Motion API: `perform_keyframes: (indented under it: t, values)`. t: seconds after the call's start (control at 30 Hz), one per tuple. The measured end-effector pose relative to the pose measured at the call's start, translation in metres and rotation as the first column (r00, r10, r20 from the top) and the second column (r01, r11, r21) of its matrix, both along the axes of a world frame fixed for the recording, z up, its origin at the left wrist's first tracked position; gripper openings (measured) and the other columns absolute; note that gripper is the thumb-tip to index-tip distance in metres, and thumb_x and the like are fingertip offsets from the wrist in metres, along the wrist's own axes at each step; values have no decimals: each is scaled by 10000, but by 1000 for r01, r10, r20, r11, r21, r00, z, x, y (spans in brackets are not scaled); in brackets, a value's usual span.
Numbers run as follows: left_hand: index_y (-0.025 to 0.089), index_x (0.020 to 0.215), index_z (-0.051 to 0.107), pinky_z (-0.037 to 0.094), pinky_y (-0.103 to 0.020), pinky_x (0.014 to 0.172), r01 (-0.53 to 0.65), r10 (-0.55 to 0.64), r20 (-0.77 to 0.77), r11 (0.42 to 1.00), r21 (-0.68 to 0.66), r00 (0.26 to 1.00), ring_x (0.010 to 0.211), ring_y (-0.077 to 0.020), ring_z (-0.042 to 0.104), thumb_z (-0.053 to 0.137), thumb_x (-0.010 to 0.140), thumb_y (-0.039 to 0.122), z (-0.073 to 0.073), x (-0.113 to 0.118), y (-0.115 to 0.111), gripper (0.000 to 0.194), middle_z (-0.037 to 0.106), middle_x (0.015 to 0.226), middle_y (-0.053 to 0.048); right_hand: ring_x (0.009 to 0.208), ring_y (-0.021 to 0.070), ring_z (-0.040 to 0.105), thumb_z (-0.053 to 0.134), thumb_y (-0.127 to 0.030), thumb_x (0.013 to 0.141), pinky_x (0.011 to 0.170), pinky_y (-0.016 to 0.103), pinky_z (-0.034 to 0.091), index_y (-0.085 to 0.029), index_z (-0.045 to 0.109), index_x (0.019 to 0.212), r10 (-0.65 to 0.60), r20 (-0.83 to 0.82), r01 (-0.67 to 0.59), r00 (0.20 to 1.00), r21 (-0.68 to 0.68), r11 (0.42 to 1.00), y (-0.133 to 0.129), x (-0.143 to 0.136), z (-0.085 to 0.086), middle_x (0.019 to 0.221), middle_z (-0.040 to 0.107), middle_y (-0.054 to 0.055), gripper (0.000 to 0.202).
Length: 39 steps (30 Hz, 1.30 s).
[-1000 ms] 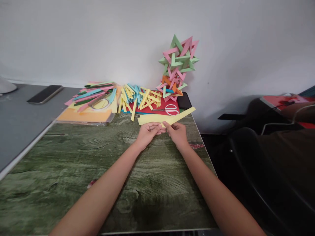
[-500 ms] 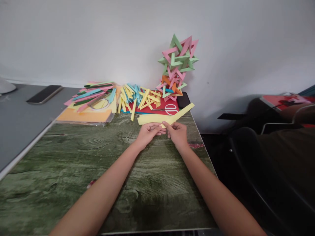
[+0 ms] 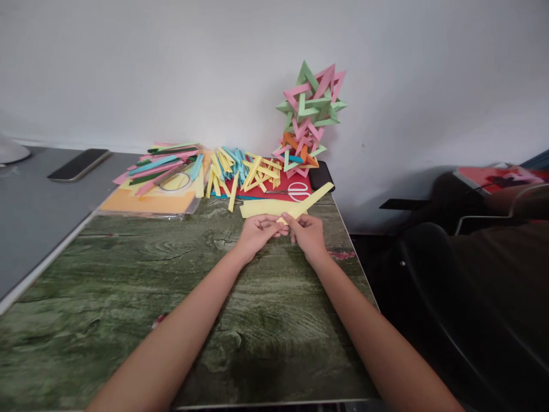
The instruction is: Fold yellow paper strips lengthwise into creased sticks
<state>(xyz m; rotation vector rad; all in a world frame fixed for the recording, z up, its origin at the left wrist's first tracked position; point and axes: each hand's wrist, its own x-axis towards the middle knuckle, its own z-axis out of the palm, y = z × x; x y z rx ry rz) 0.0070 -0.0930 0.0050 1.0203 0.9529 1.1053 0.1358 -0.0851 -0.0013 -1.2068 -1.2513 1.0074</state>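
A narrow yellow paper strip [image 3: 313, 200] slants up to the right from between my fingertips. My left hand [image 3: 258, 232] pinches its lower end, and my right hand [image 3: 307, 232] grips the same end with the thumb on top. Just behind my hands, a wider yellow paper piece [image 3: 261, 207] lies on the green wood-patterned table [image 3: 193, 263]. White-handled scissors [image 3: 297, 187] rest on a red sheet [image 3: 285, 186] beyond it. Folded yellow strips [image 3: 253, 171] and blue ones [image 3: 231, 163] are piled beside the scissors.
Colored strips [image 3: 163, 166] lie on an orange paper pack [image 3: 148, 201] at the back left. A phone [image 3: 79, 165] sits on the grey surface. A pink and green paper star model [image 3: 315, 97] stands by the wall. A black chair [image 3: 433, 274] is at the right.
The far end of the yellow strip has dipped slightly and shifted a little left. Both hands keep their grip in almost the same place.
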Motion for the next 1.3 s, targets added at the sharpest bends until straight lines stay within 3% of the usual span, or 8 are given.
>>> perform_keyframes:
  t: [0.17, 0.3, 0.83, 0.9, 1.0, 1.07, 1.2, 1.3]
  values:
    - [108, 863, 607, 492, -251, 685, -21, 21, 33, 999, -26, 999, 677, -144, 648, 675, 632, 253, 1, 0, 1, 282, 688, 708, -62, 285, 51, 364, 557, -442, 705, 360, 198, 276, -166, 448, 418, 75, -71, -77, 995, -25, 997, 2, 3, -2, 319, 427, -48, 413]
    - [99, 875, 616, 490, -252, 687, -35, 36, 25, 999, -27, 999, 672, -148, 647, 681, 622, 258, 3, 0, 1, 305, 688, 709, -70, 305, 60, 408, 641, -423, 619, 345, 197, 278, -160, 499, 485, 139, -70, -142, 988, -52, 988, 4, 6, -2, 389, 490, -42, 328]
    - [123, 797, 577, 477, -269, 719, -1, 2, -40, 1000, 28, 999, 724, -146, 639, 613, 680, 381, -1, 0, 4, 286, 676, 747, -62, 350, 81, 448, 603, -498, 641, 396, 210, 334, -161, 523, 578, 119, -82, -118, 990, 13, 993, 2, 4, 1, 424, 504, -29, 352]
    - [128, 798, 560, 477, -270, 710, 13, -12, -28, 999, 39, 1000, 707, -142, 639, 596, 695, 385, -1, -1, 5, 280, 672, 748, -58, 366, 86, 454, 522, -583, 665, 399, 220, 345, -169, 538, 618, 125, -178, -123, 976, 22, 992, 2, 7, 6, 478, 516, -18, 417]
    - [136, 784, 537, 479, -254, 664, 39, -39, -19, 999, 36, 999, 677, -141, 638, 581, 711, 373, 0, -1, 5, 251, 661, 726, -44, 405, 119, 467, 81, -730, 705, 404, 258, 371, -175, 579, 740, 159, -341, -161, 926, 22, 987, 3, 15, 16, 557, 549, 36, 747]
    - [142, 766, 528, 478, -243, 642, 40, -40, -13, 999, 22, 999, 662, -141, 637, 582, 710, 364, 2, -1, 5, 235, 651, 695, -29, 426, 129, 473, -13, -744, 675, 438, 273, 400, -186, 564, 653, 201, -329, -219, 923, -20, 975, 4, 21, 19, 548, 539, 44, 803]
    - [151, 736, 533, 482, -227, 613, -17, 17, 0, 1000, 16, 1000, 592, -109, 609, 598, 689, 372, 2, 0, 4, 235, 620, 632, 8, 425, 118, 466, 294, -712, 689, 426, 253, 394, -180, 452, 469, 364, -242, -410, 900, -178, 895, 4, 20, 16, 476, 485, 18, 597]
    - [149, 668, 542, 476, -208, 570, -46, 46, -13, 998, 44, 999, 518, -76, 551, 610, 668, 396, 0, 0, 5, 256, 573, 569, 35, 438, 80, 438, 672, -486, 546, 431, 201, 372, -186, 458, 590, 356, -165, -374, 920, -98, 922, 3, 10, 9, 496, 464, -55, 371]
